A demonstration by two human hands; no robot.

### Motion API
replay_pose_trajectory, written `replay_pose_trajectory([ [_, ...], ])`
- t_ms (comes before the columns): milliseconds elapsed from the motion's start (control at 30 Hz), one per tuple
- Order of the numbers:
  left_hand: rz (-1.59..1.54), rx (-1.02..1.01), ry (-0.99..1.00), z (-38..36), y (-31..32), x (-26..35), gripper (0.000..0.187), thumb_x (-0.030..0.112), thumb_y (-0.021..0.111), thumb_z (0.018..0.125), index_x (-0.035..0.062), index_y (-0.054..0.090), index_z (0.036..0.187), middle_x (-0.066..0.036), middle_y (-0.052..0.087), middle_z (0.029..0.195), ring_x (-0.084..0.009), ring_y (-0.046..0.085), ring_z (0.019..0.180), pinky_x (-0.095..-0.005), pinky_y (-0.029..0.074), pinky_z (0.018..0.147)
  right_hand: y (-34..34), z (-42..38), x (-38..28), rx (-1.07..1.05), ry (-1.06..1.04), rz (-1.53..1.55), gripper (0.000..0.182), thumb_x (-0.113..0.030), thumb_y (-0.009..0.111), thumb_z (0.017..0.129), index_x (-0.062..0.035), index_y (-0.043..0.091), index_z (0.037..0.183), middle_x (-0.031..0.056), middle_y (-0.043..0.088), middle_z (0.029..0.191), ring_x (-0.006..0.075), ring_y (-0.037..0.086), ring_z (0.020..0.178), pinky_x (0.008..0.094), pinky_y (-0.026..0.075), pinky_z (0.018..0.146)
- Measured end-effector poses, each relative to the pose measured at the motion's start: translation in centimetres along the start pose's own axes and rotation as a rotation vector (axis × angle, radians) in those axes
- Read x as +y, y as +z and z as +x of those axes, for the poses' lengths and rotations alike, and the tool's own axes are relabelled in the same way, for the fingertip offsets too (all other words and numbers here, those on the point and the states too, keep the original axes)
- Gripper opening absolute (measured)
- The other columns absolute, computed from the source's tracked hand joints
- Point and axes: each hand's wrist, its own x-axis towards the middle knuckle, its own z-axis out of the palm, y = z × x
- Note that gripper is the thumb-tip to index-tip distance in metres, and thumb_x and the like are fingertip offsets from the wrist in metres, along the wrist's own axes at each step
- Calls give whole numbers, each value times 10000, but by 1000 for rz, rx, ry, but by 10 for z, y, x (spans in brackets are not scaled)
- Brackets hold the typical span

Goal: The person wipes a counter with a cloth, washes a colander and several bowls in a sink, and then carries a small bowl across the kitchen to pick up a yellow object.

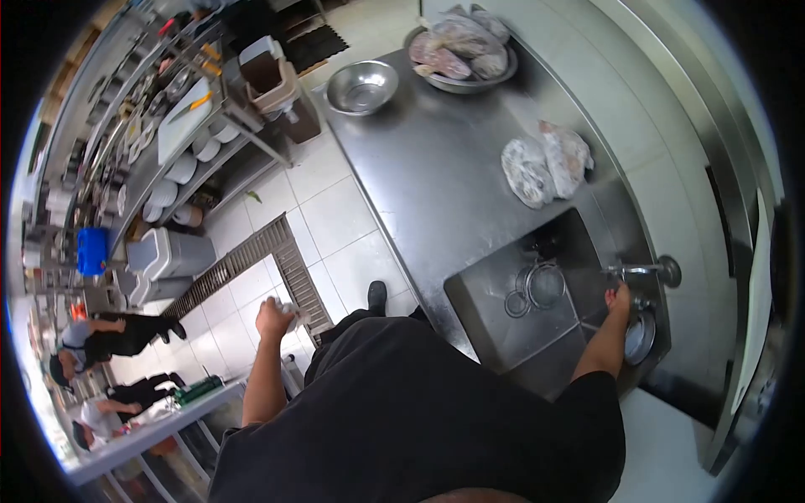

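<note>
My left hand (275,319) is out to the left above the tiled floor, closed on a small whitish, see-through crumpled thing (295,315) that looks like plastic. At the sink, my right hand (618,296) is just below the spout of the metal tap (641,269). Its fingers are curled, and whatever they may hold is hidden. The steel sink (486,323) contains a round strainer-like piece (546,286) with a ring beside it. Right of my right forearm is a round metal dish (640,337) on the sink's edge.
Bagged, frosty-looking food (547,163) lies on the steel counter (419,176). Farther back are an empty steel bowl (362,87) and a basin (470,85) heaped with bagged food. Bins (168,260), loaded shelves (189,126), a floor drain grate (292,268) and two people (126,327) are on the left.
</note>
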Motion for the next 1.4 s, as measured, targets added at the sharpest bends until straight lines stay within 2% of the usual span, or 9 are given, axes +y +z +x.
replay_pose_trajectory([
  [300,-68,-425,-596,-92,95,-170,733,394,877,663,86,613,1274,-139,652,1290,-301,613,1222,-417,513,996,66,-91,77,369,-324,342,306,-232,648,911,-61,571,1153,113,593,1092,215,626,922,359,589,731],
  [433,-159,-532,-752,-88,112,-178,774,385,883,660,92,599,1318,-124,636,1329,-285,599,1250,-411,501,1017,206,-171,167,562,-718,149,186,-186,635,913,-66,631,1055,103,638,1016,206,627,897,337,541,777],
  [533,-221,-576,-694,-50,143,-209,841,405,877,667,85,548,1372,-144,620,1348,-291,585,1269,-409,493,1034,357,-243,209,261,-887,80,118,-152,625,914,-70,677,981,96,672,960,199,628,879,321,505,813],
  [600,-294,-590,-682,-6,210,-250,933,429,874,670,53,478,1426,-165,598,1371,-304,580,1272,-406,490,1041,461,-334,197,-100,-694,-33,308,-155,601,946,-12,544,1213,107,604,1023,223,585,867,373,527,790],
  [700,-409,-289,-660,58,149,-238,953,419,867,637,50,488,1429,-177,602,1361,-315,599,1239,-420,501,1025,592,-452,181,-535,-405,-208,534,-236,621,946,12,395,1361,129,526,1209,244,567,923,426,546,799],
  [800,-586,35,-709,106,80,-230,635,433,811,660,35,634,1122,-233,671,1172,-374,651,1099,-455,531,916,694,-461,154,-659,-106,-187,761,-375,668,907,26,280,1424,149,416,1337,261,560,982,470,560,829],
  [933,-662,94,-770,120,27,-235,596,410,794,676,34,633,1109,-226,669,1165,-374,656,1083,-453,536,899,779,-432,150,-655,266,-138,1010,-533,728,813,30,185,1454,174,356,1385,293,575,1050,501,561,899],
  [1200,-674,-252,-1213,24,107,-245,784,450,810,660,111,577,1328,-153,675,1235,-305,650,1154,-406,531,957,873,-349,211,-701,171,59,365,-217,466,966,88,585,1126,185,643,1058,323,659,884,430,633,753],
  [1400,-843,-419,-1458,-62,147,-195,679,356,853,629,44,672,1204,-144,697,1214,-273,679,1117,-396,551,927,904,-468,233,-655,-191,-80,313,-99,408,944,148,571,1045,210,646,953,307,674,861,394,648,737],
])
